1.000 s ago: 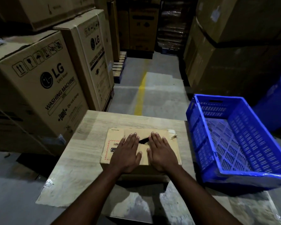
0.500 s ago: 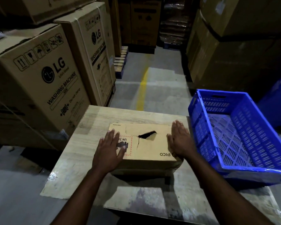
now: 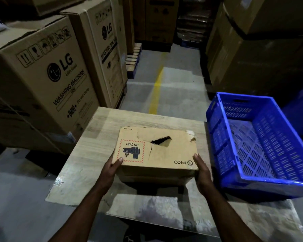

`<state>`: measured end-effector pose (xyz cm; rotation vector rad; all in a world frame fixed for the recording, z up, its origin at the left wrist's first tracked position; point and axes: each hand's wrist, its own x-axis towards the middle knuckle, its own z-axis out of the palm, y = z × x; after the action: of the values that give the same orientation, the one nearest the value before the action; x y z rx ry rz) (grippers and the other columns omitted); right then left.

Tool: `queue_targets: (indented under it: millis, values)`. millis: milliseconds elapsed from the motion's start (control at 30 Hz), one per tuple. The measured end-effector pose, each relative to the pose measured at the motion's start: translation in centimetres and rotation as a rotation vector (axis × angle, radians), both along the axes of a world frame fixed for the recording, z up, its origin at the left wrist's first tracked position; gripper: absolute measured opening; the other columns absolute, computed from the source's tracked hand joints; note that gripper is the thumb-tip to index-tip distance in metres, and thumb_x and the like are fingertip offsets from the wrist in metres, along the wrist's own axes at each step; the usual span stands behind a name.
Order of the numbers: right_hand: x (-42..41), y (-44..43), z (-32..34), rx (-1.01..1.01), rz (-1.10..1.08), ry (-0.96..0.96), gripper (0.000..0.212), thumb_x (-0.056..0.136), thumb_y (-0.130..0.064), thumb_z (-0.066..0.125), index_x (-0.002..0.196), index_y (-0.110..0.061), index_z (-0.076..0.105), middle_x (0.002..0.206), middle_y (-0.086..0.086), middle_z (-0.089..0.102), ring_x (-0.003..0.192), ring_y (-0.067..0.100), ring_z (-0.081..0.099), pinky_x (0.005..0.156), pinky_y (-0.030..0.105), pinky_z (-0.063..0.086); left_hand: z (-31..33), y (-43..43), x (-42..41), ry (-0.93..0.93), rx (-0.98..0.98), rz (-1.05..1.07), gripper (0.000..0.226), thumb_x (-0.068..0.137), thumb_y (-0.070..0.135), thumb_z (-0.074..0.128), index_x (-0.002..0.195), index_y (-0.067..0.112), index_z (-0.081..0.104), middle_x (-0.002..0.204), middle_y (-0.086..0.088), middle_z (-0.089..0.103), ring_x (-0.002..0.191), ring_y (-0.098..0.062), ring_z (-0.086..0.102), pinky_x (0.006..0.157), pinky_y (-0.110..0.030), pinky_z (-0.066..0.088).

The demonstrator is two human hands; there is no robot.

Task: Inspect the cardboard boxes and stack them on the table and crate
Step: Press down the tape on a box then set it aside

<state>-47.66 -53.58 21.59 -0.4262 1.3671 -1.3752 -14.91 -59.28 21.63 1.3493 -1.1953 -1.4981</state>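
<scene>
Over table, left hand, right hand grip box.

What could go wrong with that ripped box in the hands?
The PICO box has a tear across its top, so it might rip wider or buckle when stacked. The left hand and right hand grip only its near corners, so it could tip forward. Its UN 3481 label pictures batteries, so a drop may be dangerous.

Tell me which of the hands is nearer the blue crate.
Right. The right hand grips the cardboard box at its corner beside the blue crate; the left hand grips the opposite corner, farther off.
</scene>
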Motion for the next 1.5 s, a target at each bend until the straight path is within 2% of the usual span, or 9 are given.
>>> queue_targets:
  millis: [100,233,433,533,667,900,1067,1400,1500]
  values:
    - [1.3,0.1,0.2,0.042,-0.162,-0.037,0.038,0.095,-0.03,0.058,0.125,-0.007,0.064,0.103,0.011,0.075,0.087,0.021,0.072,0.072,0.032,0.056,0.3,-0.5,-0.3,0.005,-0.01,-0.007,0.072,0.067,0.059,0.07,0.128,0.024,0.057,0.117,0.005,0.07,0.115,-0.011,0.063,0.098,-0.028,0.049]
    - [0.4,-1.9,2.3,0.082,-0.127,0.075,0.027,0.099,-0.038,0.053,0.107,-0.02,0.071,0.098,0.007,0.076,0.09,0.021,0.071,0.082,0.037,0.053,1.7,-2.2,-0.2,-0.072,-0.083,-0.114,0.078,0.066,0.06,0.075,0.132,0.024,0.053,0.124,0.005,0.067,0.119,-0.008,0.059,0.103,-0.03,0.044]
    - [-0.8,-6.2,4.7,0.255,-0.095,0.419,0.058,0.089,-0.073,0.03,0.098,-0.026,0.062,0.113,0.008,0.067,0.105,0.027,0.062,0.1,0.049,0.047,3.1,-5.0,-1.4,-0.239,-0.096,0.046,0.079,0.061,0.081,0.065,0.11,0.019,0.064,0.106,0.0,0.072,0.098,-0.017,0.069,0.088,-0.044,0.056]
    - [-0.4,-6.9,5.6,0.316,-0.091,0.44,0.087,0.082,-0.082,0.026,0.127,-0.015,0.059,0.129,0.015,0.061,0.116,0.032,0.058,0.105,0.051,0.043,3.0,-6.0,-1.5,-0.37,-0.06,0.094,0.073,0.062,0.086,0.056,0.099,0.025,0.067,0.098,0.003,0.073,0.092,-0.019,0.069,0.085,-0.043,0.057]
    - [-0.3,-6.1,5.2,0.285,-0.12,0.399,0.071,0.099,-0.064,0.029,0.138,-0.01,0.052,0.138,0.015,0.053,0.122,0.033,0.052,0.107,0.043,0.04,3.5,-7.8,-2.8,-0.412,-0.022,0.064,0.068,0.067,0.082,0.057,0.102,0.024,0.07,0.098,0.002,0.073,0.091,-0.02,0.068,0.084,-0.041,0.056]
    - [1.0,-2.5,1.6,0.149,0.036,0.496,0.039,0.104,-0.047,0.036,0.124,-0.022,0.059,0.127,0.004,0.062,0.116,0.02,0.057,0.105,0.041,0.043,1.3,-6.3,-3.4,-0.242,-0.031,0.037,0.036,0.096,0.031,0.062,0.128,0.015,0.06,0.114,0.0,0.068,0.105,-0.015,0.064,0.092,-0.03,0.051]
    - [1.2,-2.2,0.5,0.166,0.075,0.547,0.031,0.105,-0.044,0.036,0.122,-0.028,0.057,0.118,-0.001,0.062,0.11,0.018,0.058,0.1,0.038,0.046,-0.7,-4.2,-3.3,-0.227,-0.002,0.058,0.031,0.098,0.04,0.056,0.127,0.028,0.056,0.117,0.011,0.062,0.113,-0.008,0.055,0.092,-0.022,0.038]
    - [0.2,-4.3,-2.9,0.445,0.199,0.705,0.06,0.104,-0.051,0.027,0.136,-0.007,0.051,0.136,0.017,0.056,0.125,0.033,0.052,0.102,0.037,0.038,-2.4,-7.5,-2.9,-0.542,0.139,-0.147,0.071,0.089,0.073,0.04,0.135,0.021,0.054,0.139,-0.006,0.056,0.128,-0.027,0.05,0.097,-0.03,0.037]
    - [1.0,-4.2,-3.3,0.447,0.228,1.003,0.066,0.105,-0.048,0.025,0.156,-0.007,0.018,0.163,0.016,0.017,0.15,0.03,0.015,0.122,0.04,0.015,-3.1,-7.2,-3.4,-0.849,0.024,-0.061,0.089,0.09,0.073,0.035,0.153,0.011,0.027,0.157,-0.014,0.032,0.143,-0.032,0.032,0.115,-0.041,0.031]
